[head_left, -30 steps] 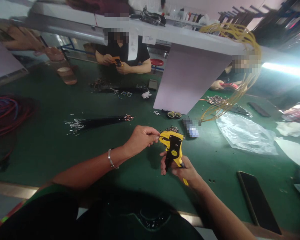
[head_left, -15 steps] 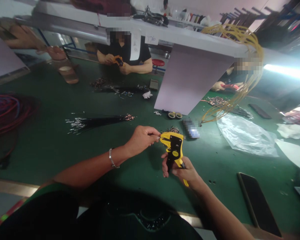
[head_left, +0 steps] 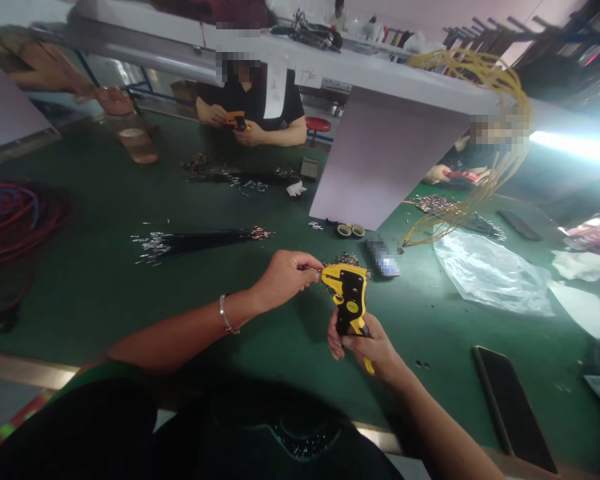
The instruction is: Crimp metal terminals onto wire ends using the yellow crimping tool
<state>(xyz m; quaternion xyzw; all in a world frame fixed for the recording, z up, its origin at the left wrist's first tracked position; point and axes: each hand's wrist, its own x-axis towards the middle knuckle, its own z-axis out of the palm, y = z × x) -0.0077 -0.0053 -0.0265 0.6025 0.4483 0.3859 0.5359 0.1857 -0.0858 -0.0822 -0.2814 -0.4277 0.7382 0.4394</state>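
Note:
My right hand (head_left: pixel 363 339) is wrapped round the handles of a yellow and black wire stripper (head_left: pixel 351 293), held upright. Its jaw points left. My left hand (head_left: pixel 291 277) pinches something thin right at that jaw; it is too small to make out. Behind the tool lies a small pile of cut bits (head_left: pixel 347 259). To the left a bundle of black wires (head_left: pixel 205 240) rests on the green table (head_left: pixel 205 353), with silvery ends at its left and coppery ends at its right.
A black phone (head_left: pixel 515 407) lies at the right front. Clear plastic (head_left: pixel 495 270), two tape rolls (head_left: pixel 351 231) and a grey panel (head_left: pixel 375 153) stand farther back. Red and blue cables (head_left: pixel 15 223) are coiled at the left. A person across holds an orange tool (head_left: pixel 237 120).
The stripper's handles are squeezed closer together, and the fingers of my right hand have drawn in. My left hand stays at the jaw.

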